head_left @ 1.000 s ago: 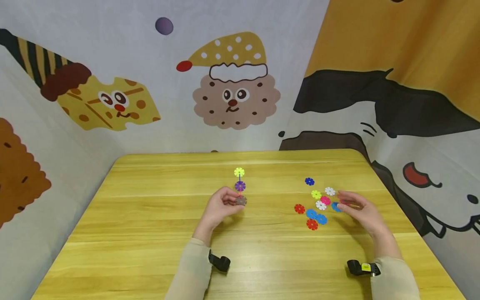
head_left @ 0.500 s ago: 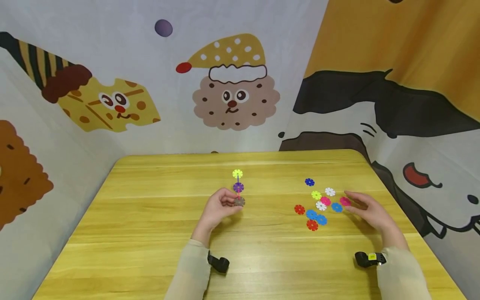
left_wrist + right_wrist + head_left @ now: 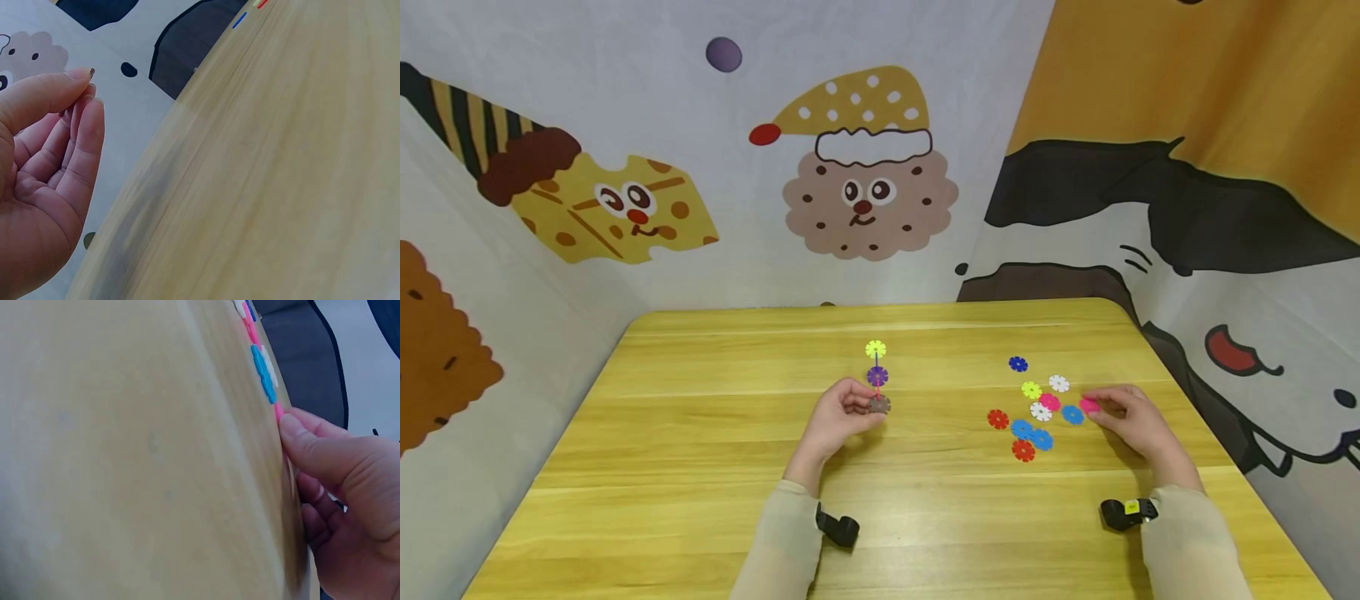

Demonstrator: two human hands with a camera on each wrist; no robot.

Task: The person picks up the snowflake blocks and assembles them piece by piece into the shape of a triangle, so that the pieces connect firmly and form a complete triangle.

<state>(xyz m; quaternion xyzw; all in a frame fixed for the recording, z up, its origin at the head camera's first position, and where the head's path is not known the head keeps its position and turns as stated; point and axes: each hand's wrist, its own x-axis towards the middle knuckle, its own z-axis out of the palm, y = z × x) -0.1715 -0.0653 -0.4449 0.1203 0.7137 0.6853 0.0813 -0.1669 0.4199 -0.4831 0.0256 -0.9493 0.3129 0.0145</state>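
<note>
Discs [image 3: 1017, 428], ten, plastic-looking and notched like flowers (three light blue, two red, two white, one each pink, yellow, navy), lie on a wood-grained table [image 3: 625, 467]. The right hand [image 3: 1137, 419] pinches another pink disc [image 3: 1087, 406] at nine o'clock; the left hand [image 3: 837, 418] grips a grey-brown disc [image 3: 881, 403] at three, its chain [image 3: 877, 376] running toward twelve.

Passable btwn L hand [image 3: 838, 421] & discs [image 3: 1041, 412], prob.

Cream sleeves [image 3: 781, 527] meet black wrist cameras [image 3: 846, 530], the right one bearing a yellow label [image 3: 1132, 507].
</note>
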